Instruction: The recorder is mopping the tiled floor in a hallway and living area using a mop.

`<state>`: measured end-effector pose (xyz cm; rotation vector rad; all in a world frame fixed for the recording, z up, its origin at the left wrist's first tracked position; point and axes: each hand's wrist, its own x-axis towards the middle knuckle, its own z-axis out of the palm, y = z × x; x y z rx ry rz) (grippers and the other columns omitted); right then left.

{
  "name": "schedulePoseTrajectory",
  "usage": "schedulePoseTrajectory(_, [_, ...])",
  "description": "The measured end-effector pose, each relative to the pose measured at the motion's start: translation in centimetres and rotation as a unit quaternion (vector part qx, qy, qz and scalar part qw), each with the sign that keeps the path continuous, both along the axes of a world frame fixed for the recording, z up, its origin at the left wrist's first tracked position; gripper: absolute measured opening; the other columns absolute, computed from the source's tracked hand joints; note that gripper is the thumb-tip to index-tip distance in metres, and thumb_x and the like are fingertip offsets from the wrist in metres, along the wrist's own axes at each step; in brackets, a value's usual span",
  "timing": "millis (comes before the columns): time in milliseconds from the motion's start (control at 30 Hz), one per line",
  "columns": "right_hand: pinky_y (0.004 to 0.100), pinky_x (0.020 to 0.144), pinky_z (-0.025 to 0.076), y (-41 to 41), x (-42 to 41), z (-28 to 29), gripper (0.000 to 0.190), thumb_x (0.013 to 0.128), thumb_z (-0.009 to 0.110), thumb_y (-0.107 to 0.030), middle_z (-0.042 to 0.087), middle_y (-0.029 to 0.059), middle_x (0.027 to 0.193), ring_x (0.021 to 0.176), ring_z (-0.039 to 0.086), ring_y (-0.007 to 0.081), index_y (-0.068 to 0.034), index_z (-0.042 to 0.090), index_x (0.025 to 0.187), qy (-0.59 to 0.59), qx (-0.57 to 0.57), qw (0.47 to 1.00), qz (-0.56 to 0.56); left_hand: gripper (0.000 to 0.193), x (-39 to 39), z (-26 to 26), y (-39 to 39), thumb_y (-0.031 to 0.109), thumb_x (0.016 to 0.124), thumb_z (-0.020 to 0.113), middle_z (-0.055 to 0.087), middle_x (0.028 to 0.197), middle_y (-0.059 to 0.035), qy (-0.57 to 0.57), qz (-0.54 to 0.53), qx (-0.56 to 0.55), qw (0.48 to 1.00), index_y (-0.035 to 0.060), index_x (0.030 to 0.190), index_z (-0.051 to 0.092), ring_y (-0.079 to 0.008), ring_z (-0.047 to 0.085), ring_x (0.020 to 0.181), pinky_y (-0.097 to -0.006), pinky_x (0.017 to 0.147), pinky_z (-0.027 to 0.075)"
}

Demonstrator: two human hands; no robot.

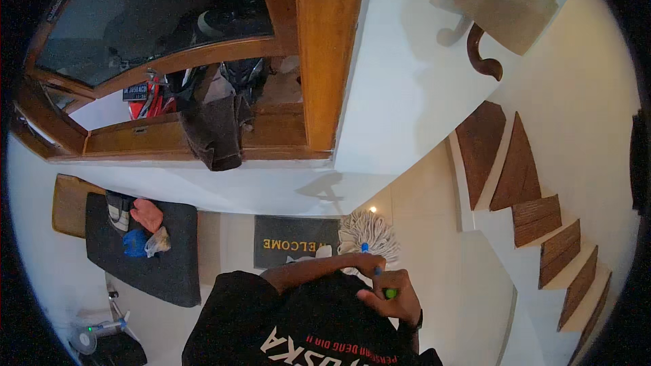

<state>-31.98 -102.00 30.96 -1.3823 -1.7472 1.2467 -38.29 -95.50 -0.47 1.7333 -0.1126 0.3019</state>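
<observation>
Both my hands grip the handle of a string mop. My left hand is wrapped around the shaft lower down, its forearm crossing in front of my black shirt. Nearer my body, my right hand closes around the upper end, where a green tip pokes out beside the thumb. Beyond my left hand, the off-white mop head spreads on the pale tiled floor, with a blue socket at its centre. Its strands touch or overlap the right edge of a dark grey doormat that bears writing.
Left stands a dark padded seat with bags and cloths; a small fan is below it. Brown-treaded stairs rise at right. Ahead, a brown towel hangs over the wooden window sill, with motorbikes beyond.
</observation>
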Motion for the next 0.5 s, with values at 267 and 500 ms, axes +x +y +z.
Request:
schedulePoseTrajectory(267, [0.0314, 0.044, 0.03, 2.1, -2.7, -3.3, 0.047, 0.079, 0.071, -0.024, 0.042, 0.0056, 0.044, 0.04, 0.04, 0.0184, -0.007, 0.041, 0.047, -0.025, 0.072, 0.989, 0.125, 0.024, -2.3, -2.1, 4.7, 0.023, 0.072, 0.069, 0.054, 0.067, -0.0085, 0.002, 0.16, 0.056, 0.986, 0.005, 0.065, 0.055, -0.0286, 0.055, 0.068, -0.0428, 0.06, 0.04])
schedulePoseTrajectory(500, [0.0393, 0.053, 0.043, 3.9, -4.8, -2.6, 0.036, 0.087, 0.059, -0.03, 0.063, 0.0141, 0.064, 0.057, 0.06, 0.0287, -0.001, 0.064, 0.065, -0.034, 0.028, 0.989, 0.143, 0.021, -4.6, -0.1, 3.4, 0.023, 0.076, 0.067, 0.052, 0.067, -0.0072, -0.007, 0.232, 0.03, 0.972, 0.0061, 0.068, 0.057, -0.0279, 0.053, 0.066, -0.0403, 0.063, 0.041])
